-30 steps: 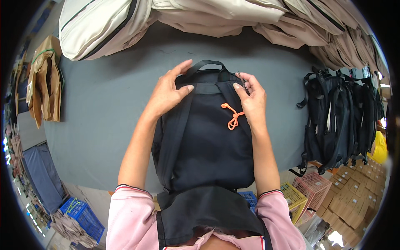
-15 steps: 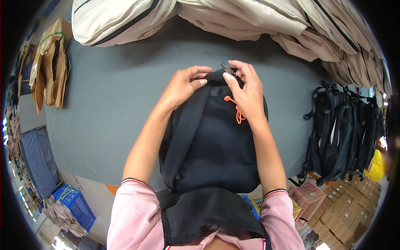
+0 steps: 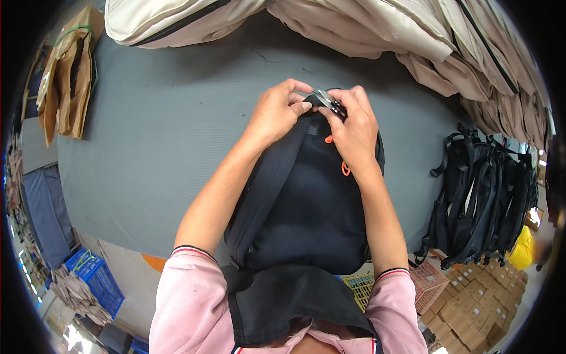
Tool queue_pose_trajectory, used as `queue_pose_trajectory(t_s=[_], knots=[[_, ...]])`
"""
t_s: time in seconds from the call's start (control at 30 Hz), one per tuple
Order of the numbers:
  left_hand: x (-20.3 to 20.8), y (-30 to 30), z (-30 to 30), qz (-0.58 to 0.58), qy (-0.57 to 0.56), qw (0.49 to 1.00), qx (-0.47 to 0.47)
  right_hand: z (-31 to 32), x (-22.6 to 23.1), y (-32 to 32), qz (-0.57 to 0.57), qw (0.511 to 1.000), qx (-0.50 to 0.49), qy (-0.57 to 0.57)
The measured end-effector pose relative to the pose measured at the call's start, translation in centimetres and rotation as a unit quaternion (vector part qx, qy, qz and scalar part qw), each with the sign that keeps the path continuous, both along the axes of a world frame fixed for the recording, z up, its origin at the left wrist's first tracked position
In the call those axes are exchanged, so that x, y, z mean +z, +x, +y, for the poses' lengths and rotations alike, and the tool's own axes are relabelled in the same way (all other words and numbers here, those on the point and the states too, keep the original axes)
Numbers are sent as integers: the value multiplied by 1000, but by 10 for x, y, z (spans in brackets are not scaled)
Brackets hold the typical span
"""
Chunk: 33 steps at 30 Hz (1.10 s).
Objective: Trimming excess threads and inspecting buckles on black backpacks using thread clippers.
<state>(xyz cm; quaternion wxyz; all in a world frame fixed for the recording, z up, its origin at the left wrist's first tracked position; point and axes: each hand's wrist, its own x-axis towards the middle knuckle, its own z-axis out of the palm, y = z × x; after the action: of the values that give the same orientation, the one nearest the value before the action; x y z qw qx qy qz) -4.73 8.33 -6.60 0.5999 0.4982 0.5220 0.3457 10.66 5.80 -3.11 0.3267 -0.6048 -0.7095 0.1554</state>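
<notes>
A dark navy backpack [image 3: 312, 206] lies on the grey table in front of me, its top pointing away. My left hand [image 3: 279, 112] pinches the black fabric at the bag's top edge between thumb and fingers. Right beside it, my right hand [image 3: 356, 125] holds small thread snips [image 3: 328, 101], whose metal blades point up and left toward the left fingertips. An orange cord pull [image 3: 345, 168] hangs on the bag under my right wrist, partly covered by it. Along the bag's left side runs a wide dark strap [image 3: 266, 186].
Beige bags [image 3: 365, 29] are piled along the far edge of the grey table [image 3: 147, 147]. Several black backpacks [image 3: 477, 194] stand at the right edge. Brown paper [image 3: 69, 82] lies at the far left. Below are a blue crate [image 3: 97, 283], a pink crate [image 3: 427, 283] and cardboard boxes [image 3: 480, 295].
My left hand has moved right and closed on the fabric at the bag's top. Both hands are closer together, and the snips' blades now sit nearer the left fingertips.
</notes>
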Motion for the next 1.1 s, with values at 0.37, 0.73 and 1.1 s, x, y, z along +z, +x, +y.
queue_pose_trajectory(t_s=[0.37, 0.73, 1.1], knots=[[4, 1, -3, 45, 29, 998, 35, 3, -18, -1, 66, 992, 40, -95], [-1, 0, -2, 45, 29, 998, 17, -10, 8, 1, -186, 982, -6, -34], [-5, 0, -1, 32, 33, 998, 50, -3, -5, -2, -159, 987, -8, 0]])
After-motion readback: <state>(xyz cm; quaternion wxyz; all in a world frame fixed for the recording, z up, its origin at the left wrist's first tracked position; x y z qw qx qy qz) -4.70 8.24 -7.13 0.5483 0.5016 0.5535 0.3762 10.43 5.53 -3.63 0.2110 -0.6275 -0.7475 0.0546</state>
